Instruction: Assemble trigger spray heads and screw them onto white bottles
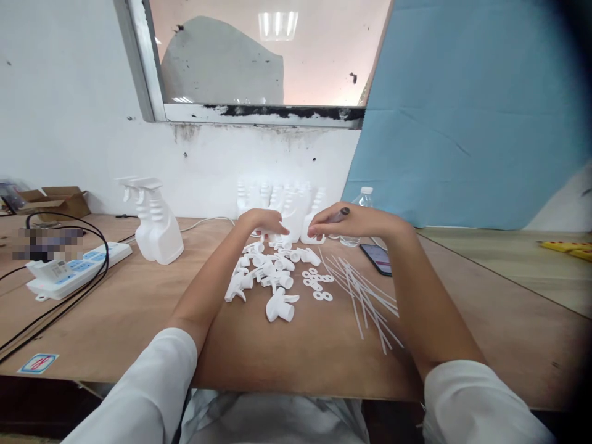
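My left hand [266, 221] hangs over the far edge of a pile of white trigger spray heads [266, 265], its visible fingers apart and pointing down and right. Nothing shows in it, though the fingertips are partly hidden. To its right, my right hand [349, 220] is closed around a dark pen [341, 214], whose end sticks out above the fingers. Behind both hands stands a row of white plastic bottles [292, 209] without spray heads. Right of the pile lie several small white ring washers [316, 281] and a loose spread of thin white tubes [363, 290].
Two white bottles with spray heads [157, 225] stand at left. Further left are a power strip [81, 268], black cables [107, 246] and an open cardboard box [58, 200]. A phone [377, 258] and a clear bottle [365, 197] are by my right arm.
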Demonstrator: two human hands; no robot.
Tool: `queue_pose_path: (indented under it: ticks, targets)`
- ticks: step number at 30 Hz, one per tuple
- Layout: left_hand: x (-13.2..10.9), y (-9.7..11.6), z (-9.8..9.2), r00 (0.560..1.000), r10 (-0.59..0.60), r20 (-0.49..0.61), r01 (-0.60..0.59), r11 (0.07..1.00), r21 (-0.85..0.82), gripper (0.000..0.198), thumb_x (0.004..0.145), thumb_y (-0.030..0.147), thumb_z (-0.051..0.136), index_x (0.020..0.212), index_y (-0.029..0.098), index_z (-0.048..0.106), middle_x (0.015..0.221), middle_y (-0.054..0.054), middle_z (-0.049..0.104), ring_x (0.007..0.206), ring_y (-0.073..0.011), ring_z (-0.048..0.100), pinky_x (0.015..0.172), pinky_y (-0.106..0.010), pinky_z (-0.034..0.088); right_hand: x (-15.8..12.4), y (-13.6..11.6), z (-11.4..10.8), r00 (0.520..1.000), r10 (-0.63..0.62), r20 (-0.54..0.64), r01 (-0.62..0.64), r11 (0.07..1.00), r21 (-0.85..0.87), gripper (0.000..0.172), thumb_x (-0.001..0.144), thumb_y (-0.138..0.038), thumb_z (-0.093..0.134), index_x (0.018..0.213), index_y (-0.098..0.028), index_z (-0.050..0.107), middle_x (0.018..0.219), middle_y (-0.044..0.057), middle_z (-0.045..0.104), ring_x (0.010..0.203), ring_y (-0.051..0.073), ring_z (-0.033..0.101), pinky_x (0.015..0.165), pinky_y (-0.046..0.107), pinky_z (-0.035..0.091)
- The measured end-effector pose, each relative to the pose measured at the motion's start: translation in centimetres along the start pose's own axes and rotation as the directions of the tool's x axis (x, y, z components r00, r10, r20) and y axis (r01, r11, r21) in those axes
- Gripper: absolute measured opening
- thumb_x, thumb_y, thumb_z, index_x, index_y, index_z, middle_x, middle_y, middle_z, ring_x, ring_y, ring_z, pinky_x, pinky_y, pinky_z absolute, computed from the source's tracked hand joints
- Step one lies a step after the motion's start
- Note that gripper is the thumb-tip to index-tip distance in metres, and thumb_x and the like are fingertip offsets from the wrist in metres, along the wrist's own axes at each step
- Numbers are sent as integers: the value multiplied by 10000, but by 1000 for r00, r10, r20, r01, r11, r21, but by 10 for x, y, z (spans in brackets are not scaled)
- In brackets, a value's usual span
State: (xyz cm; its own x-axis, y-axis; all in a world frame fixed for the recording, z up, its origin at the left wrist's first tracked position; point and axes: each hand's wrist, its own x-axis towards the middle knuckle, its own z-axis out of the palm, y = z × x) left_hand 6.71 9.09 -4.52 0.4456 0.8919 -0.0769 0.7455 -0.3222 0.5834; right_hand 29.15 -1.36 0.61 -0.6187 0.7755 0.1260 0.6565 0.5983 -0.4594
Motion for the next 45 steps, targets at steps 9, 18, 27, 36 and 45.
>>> queue_pose_path:
  ticks: [9,18,27,36,45]
  targets:
    - [16,-19,12,991,27,134,-23,999,-29,306,334,181,832,563,210,631,530,-3,605,431,-157,531,397,-224,433,1,1,-3,996,46,74,-47,999,-1,307,817,-507,635,898,-237,756,865,52,716,803,202,632,646,314,451]
    - [4,-10,4,991,0,134,-5,999,36,342,370,211,839,653,202,647,692,-35,662,680,-221,634,604,-299,536,0,4,-4,996,45,74,-45,999,-4,348,816,-532,623,913,-225,755,853,62,710,790,206,623,639,327,447]
    - [-114,-27,-95,730,113,-673,141,940,311,359,831,431,604,1120,218,614,1428,-107,428,1346,-315,361,1119,-473,271,0,4,-5,997,61,51,-61,998,-14,323,806,-520,635,885,-229,751,851,59,713,788,211,631,639,329,457]
    - [-159,-72,-119,298,-362,-883,508,844,-175,445,838,484,601,1133,152,571,1401,-176,429,1325,-386,350,1012,-546,354,4,10,-4,994,87,71,-83,995,-59,365,797,-560,629,895,-228,746,850,52,707,763,195,615,628,313,435]
    - [-149,-103,-131,246,-227,-942,262,952,-161,408,661,268,668,1056,170,654,1060,12,727,869,-198,633,796,-344,495,4,8,-4,994,90,56,-88,996,-29,346,783,-537,656,894,-222,749,803,65,714,753,220,644,607,328,449]
